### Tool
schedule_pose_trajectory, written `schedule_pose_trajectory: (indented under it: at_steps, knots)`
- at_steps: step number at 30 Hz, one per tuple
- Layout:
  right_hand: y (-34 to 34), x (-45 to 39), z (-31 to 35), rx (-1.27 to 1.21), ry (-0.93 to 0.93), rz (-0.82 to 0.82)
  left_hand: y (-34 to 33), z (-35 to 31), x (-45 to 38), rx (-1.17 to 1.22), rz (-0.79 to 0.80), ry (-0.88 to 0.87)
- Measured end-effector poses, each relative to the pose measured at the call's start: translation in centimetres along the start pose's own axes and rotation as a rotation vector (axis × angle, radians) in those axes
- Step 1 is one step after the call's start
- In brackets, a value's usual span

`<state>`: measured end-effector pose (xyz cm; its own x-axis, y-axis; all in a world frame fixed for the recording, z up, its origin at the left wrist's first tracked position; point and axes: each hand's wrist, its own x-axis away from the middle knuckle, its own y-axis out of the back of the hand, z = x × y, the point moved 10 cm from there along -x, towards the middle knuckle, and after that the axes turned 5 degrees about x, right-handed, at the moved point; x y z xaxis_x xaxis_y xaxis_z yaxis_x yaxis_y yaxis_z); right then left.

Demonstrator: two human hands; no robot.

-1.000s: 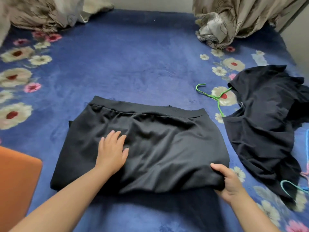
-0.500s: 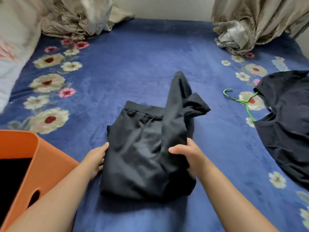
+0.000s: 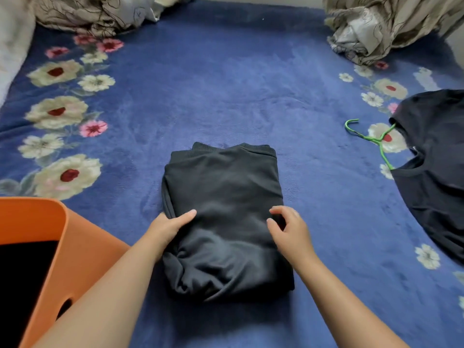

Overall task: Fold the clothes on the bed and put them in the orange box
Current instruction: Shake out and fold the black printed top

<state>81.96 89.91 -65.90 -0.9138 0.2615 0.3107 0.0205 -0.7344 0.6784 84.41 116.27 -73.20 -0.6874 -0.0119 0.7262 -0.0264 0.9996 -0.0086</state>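
A black garment [image 3: 226, 209] lies folded into a compact rectangle in the middle of the blue floral bed cover. My left hand [image 3: 167, 226] grips its left edge, thumb on top and fingers tucked out of sight below. My right hand [image 3: 288, 228] pinches the right edge with curled fingers. The orange box [image 3: 75, 247] stands at the lower left beside my left forearm, with something dark inside it. A second black garment [image 3: 437, 177] lies spread out at the right, on a green hanger [image 3: 371, 140].
Crumpled beige patterned cloth is heaped at the far left [image 3: 95, 13] and far right [image 3: 376, 28] corners of the bed. A pale pillow or sheet [image 3: 12, 46] lies along the left edge. Bare blue cover [image 3: 226, 84] stretches beyond the folded garment.
The wide black garment was folded over from the right into a narrow stack. My right hand moved to its right edge and my left hand to its left edge.
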Motion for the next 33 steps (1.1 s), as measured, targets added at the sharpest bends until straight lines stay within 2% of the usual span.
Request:
schedule_pose_trajectory:
  at_steps: [2, 4, 5, 9, 12, 14, 17, 19, 21, 24, 26, 29, 33]
  knots:
    - [0.6, -0.2, -4.4, 0.072, -0.219, 0.004, 0.0, -0.2, 0.1, -0.126, -0.065, -0.057]
    - [-1.0, 0.5, -8.1, -0.055, -0.432, 0.125, 1.1, -1.0, 0.5, -0.36, -0.256, -0.118]
    - [-1.9, 0.6, -9.1, -0.127, -0.474, 0.165, 1.5, -1.9, 0.9, -0.494, -0.343, -0.16]
    - [-2.9, 0.2, -9.1, -0.267, -0.435, 0.166, 1.0, -5.3, 1.7, -0.735, -0.45, -0.309]
    - [-3.1, 0.4, -7.5, -0.177, -0.361, 0.15, -0.9, -7.6, 2.9, -0.993, -0.543, -0.403]
    - [-3.0, 0.7, -7.5, -0.158, -0.356, 0.111, -2.5, -8.9, 3.4, -0.953, -0.515, -0.517]
    - [-2.9, 1.3, -7.7, -0.156, -0.352, 0.035, -4.4, -10.1, 4.1, -0.652, -0.312, -0.715]
    - [-3.1, 1.9, -7.5, -0.139, -0.339, 0.001, -4.2, -10.9, 4.5, -0.426, -0.256, -0.763]
    - [-3.5, 2.5, -7.1, -0.095, -0.325, -0.036, -2.3, -10.2, 3.2, -0.343, -0.317, -0.675]
    - [-3.7, 3.0, -6.4, 0.038, -0.297, -0.07, 2.3, -6.0, -0.3, -0.638, -0.533, -0.244]
    - [-4.0, 2.7, -6.5, 0.096, -0.287, -0.061, 3.7, -3.3, -0.2, -0.707, -0.581, -0.029]
    - [-4.3, 2.5, -6.8, 0.071, -0.281, -0.023, 2.0, -0.8, 0.2, -0.641, -0.416, 0.01]
    - [-3.9, 1.4, -8.2, -0.023, -0.327, 0.131, -0.1, -0.2, 0.9, -0.563, -0.034, -0.082]
